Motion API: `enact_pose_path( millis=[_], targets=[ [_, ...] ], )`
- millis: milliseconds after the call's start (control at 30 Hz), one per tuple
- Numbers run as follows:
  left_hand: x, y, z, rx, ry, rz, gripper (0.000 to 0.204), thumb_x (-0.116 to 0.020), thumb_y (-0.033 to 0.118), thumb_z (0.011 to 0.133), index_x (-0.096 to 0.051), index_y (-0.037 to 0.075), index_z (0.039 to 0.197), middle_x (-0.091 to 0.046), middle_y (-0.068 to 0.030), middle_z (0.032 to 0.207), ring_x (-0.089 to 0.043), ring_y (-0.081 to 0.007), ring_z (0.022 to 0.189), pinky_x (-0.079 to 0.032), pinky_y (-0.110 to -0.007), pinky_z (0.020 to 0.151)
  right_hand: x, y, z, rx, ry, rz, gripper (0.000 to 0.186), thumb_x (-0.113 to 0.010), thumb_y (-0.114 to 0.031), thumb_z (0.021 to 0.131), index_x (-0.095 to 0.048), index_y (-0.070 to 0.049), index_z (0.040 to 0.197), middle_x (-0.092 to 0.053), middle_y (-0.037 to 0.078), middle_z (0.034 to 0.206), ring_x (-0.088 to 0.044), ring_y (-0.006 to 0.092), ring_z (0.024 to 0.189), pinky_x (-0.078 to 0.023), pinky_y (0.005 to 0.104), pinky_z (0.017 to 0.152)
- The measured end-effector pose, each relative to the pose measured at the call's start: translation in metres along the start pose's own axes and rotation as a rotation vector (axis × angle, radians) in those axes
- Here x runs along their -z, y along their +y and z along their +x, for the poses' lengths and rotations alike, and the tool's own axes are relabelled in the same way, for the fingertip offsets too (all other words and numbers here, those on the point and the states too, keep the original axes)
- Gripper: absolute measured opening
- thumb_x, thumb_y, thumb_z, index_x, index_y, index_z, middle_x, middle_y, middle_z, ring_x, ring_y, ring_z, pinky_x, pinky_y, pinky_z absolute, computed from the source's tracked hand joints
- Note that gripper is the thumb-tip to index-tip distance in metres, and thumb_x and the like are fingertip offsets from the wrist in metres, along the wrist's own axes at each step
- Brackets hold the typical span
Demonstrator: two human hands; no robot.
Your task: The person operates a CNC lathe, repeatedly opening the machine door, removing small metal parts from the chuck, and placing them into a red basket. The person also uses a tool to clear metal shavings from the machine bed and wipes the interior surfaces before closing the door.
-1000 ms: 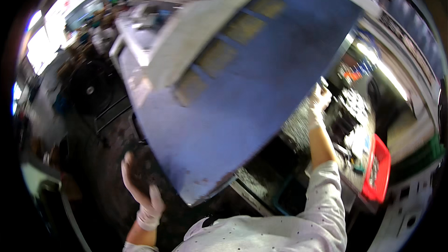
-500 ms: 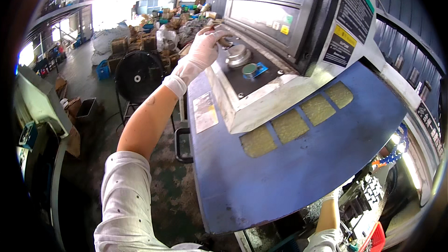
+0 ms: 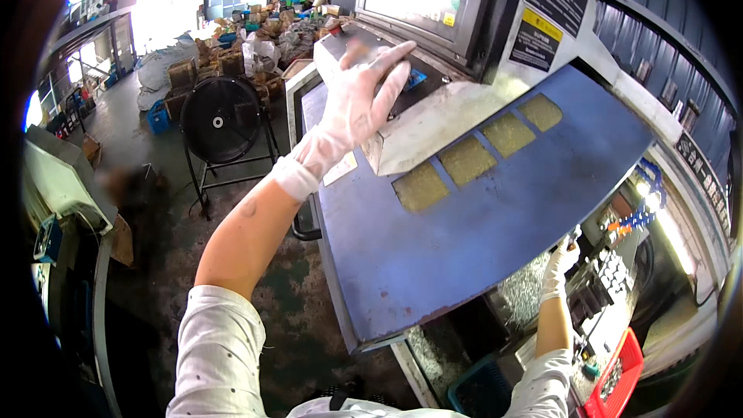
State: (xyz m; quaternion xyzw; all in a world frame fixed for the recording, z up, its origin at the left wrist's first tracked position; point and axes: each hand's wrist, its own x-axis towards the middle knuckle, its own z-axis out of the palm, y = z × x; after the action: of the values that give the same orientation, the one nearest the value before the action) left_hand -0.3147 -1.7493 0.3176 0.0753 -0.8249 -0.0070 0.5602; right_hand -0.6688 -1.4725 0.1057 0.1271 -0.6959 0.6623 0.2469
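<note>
My left hand [image 3: 357, 99], in a thin white glove, is over the machine's control panel [image 3: 433, 122]. Its fingers are spread, with the fingertips over the dark panel top; whether they touch it is unclear. The hand covers the round silver knob, and a red button [image 3: 334, 29] shows beyond it. On the right, my gloved right hand [image 3: 557, 271] reaches past the edge of the blue machine door [image 3: 472, 251] into the work area. Its fingers are closed around something small, too indistinct to name, beside metal tooling [image 3: 592, 294].
A red basket [image 3: 619, 379] with small metal parts stands lower right. Blue and orange coolant hoses [image 3: 638, 217] hang near my right hand. A black drum fan [image 3: 220, 120] stands on the floor at left, and boxes and sacks [image 3: 263, 39] pile up behind.
My left hand has gone from gripping near the panel's far edge to spread over its knob. My right hand has come further into view, reaching up beside the door edge. The view has shifted.
</note>
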Motion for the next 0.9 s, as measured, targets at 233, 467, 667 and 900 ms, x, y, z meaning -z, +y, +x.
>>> enact_pose_path(
  millis=[233, 467, 667, 900],
  targets=[
    [0.047, 0.013, -0.071, 0.096, -0.127, 0.136, 0.037, -0.033, 0.016, 0.081, -0.034, 0.004, 0.115, -0.035, -0.0114, 0.118, -0.029, -0.0228, 0.112, -0.014, -0.035, 0.094, 0.038, -0.108, -0.174, 0.063, -1.366, 0.326, 0.018, -0.048, -0.014, 0.072, -0.053, 0.000, 0.082, -0.053, 0.009, 0.085, -0.051, 0.0184, 0.077, -0.042, 0.0288, 0.069],
    [0.149, 0.127, -0.495, 1.171, -0.726, 0.644, 0.046, -0.043, 0.019, 0.076, -0.029, 0.006, 0.118, -0.032, -0.0133, 0.119, -0.030, -0.0275, 0.110, -0.021, -0.039, 0.092, 0.110, -0.095, -0.313, -0.827, -1.977, 0.561, 0.033, -0.042, -0.027, 0.081, -0.045, -0.003, 0.103, -0.049, 0.002, 0.094, -0.043, 0.0103, 0.088, -0.033, 0.0231, 0.080],
    [0.340, 0.252, -0.584, 1.849, -0.324, 1.171, 0.049, -0.050, 0.016, 0.070, -0.033, 0.004, 0.114, -0.030, -0.0166, 0.119, -0.030, -0.0296, 0.109, -0.025, -0.037, 0.090, 0.089, -0.125, -0.391, -1.051, -1.990, 0.467, 0.029, -0.041, -0.023, 0.082, -0.048, -0.002, 0.100, -0.052, 0.005, 0.094, -0.048, 0.0122, 0.087, -0.036, 0.0245, 0.079],
    [0.498, 0.209, -0.459, 1.232, 0.024, 1.536, 0.055, -0.055, 0.010, 0.063, -0.033, 0.005, 0.113, -0.028, -0.0168, 0.119, -0.027, -0.0304, 0.110, -0.021, -0.039, 0.090, 0.000, -0.236, -0.579, -0.795, -2.510, 0.468, 0.027, -0.040, -0.020, 0.082, -0.049, 0.001, 0.096, -0.053, 0.009, 0.091, -0.051, 0.0161, 0.084, -0.039, 0.0265, 0.077]
  ],
)
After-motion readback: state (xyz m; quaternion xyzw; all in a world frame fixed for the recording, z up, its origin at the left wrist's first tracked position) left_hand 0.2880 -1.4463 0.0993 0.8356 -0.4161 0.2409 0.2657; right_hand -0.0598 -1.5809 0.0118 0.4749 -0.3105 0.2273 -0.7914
